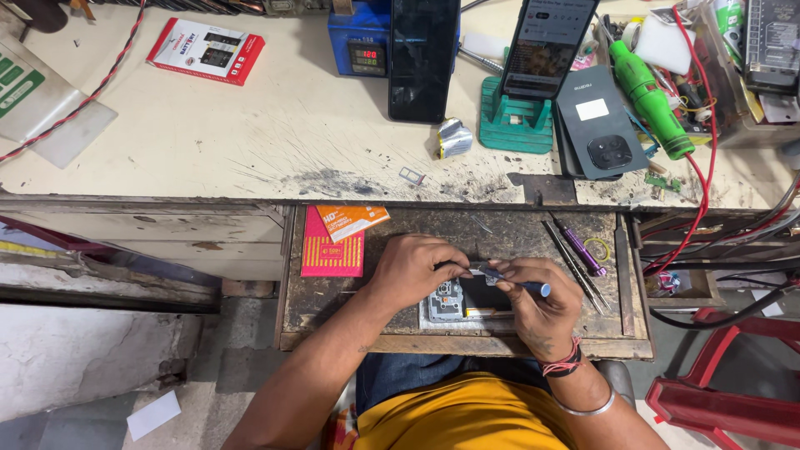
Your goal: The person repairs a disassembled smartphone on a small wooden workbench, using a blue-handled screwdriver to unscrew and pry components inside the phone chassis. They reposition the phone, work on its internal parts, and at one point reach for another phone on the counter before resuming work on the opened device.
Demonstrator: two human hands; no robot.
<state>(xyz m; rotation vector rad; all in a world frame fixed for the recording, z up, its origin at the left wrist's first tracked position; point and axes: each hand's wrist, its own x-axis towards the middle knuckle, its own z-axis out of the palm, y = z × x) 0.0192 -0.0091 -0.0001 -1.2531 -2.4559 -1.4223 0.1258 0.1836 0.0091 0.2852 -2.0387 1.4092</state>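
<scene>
Working on an opened phone [462, 302], lying flat and back-up near the front edge of a scarred pull-out tray [333, 312], directly before the body. Gripping a thin screwdriver [512, 282] with a blue end in the right hand [540, 308], fingers closed round the shaft, tip angling toward the phone's upper edge. Curling the left hand [412, 271] over the phone's upper left corner, fingertips meeting near the tool's tip; not showing clearly whether pinching anything or only steadying.

Probably risking a slip: pressing at such a slant, with the tip hidden under the fingers, possibly skidding off onto the exposed board or a cable. Likely also risking a lost small part, rolling over the tray's front edge to the floor below, with no dish lying beside the phone. Possibly nudging the phone forward too, sitting this close to that edge.

Crowding the right hand: tweezers [575, 262] and a purple-handled driver [583, 250] lying just beside it, open to being knocked by the wrist. Resting well apart on the tray's far left, pink and orange card packets [333, 246]. Above, on the workbench [250, 142], leaving a small card tray [411, 176] loose near the edge, perhaps dropping into the work if brushed; red wires [704, 167] trailing down at the right, perhaps snagging an elbow.
</scene>
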